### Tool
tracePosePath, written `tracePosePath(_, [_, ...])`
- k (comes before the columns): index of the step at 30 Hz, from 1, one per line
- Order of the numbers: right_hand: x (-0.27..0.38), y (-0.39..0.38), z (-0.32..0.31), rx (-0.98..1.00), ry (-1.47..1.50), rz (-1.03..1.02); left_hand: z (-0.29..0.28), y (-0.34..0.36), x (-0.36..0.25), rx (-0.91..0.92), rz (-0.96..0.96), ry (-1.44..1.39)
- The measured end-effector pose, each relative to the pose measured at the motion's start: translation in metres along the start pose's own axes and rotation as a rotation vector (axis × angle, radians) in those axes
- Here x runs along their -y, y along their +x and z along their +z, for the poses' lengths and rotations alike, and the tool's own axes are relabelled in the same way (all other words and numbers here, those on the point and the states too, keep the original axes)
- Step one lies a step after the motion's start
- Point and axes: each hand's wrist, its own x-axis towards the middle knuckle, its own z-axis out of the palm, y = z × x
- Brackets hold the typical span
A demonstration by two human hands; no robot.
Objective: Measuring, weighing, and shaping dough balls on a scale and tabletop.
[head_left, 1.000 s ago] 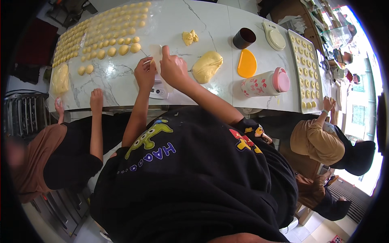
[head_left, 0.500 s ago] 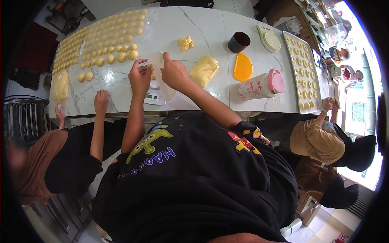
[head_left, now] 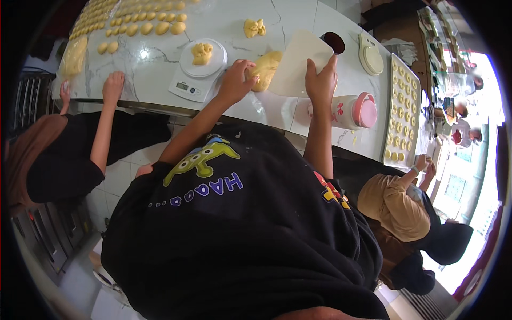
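My left hand rests on a yellow lump of dough on the white marble counter. My right hand grips a flat white dough scraper and holds it on edge against the right side of the dough. Just left of my left hand stands a white kitchen scale with a small yellow piece of dough on its round plate.
Rows of small dough balls fill the far left. A baking tray of small pieces lies at right. A pink-lidded container, a dark cup and a second scale stand near. Two other people stand on either side.
My hands have shifted right from the scale to the big dough lump. My right hand has taken up the white scraper. A piece of dough now sits on the scale.
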Motion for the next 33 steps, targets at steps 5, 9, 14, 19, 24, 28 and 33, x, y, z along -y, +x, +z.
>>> tracePosePath(5, [-0.021,-0.005,-0.005,0.027,-0.003,-0.025,0.016,0.004,0.012,-0.024,-0.049,0.066])
tracePosePath(9, [-0.027,-0.003,-0.009,0.069,0.012,-0.078,0.014,0.004,0.016,-0.025,-0.125,-0.076])
tracePosePath(14, [-0.030,0.002,-0.012,0.111,-0.009,-0.080,0.001,0.003,0.002,-0.170,-0.050,-0.044])
tracePosePath(19, [-0.029,0.005,-0.014,0.144,0.079,-0.083,-0.056,0.026,-0.007,-0.444,0.210,0.801])
tracePosePath(24, [-0.022,0.000,-0.007,0.120,0.089,-0.091,-0.078,0.020,0.042,-0.101,0.095,0.741])
tracePosePath(28, [-0.013,-0.006,-0.012,0.089,0.125,-0.059,-0.086,0.030,0.047,-0.149,0.138,0.655])
tracePosePath(33, [-0.015,-0.016,-0.021,0.002,0.135,0.016,-0.103,0.093,0.022,-0.195,0.099,0.422])
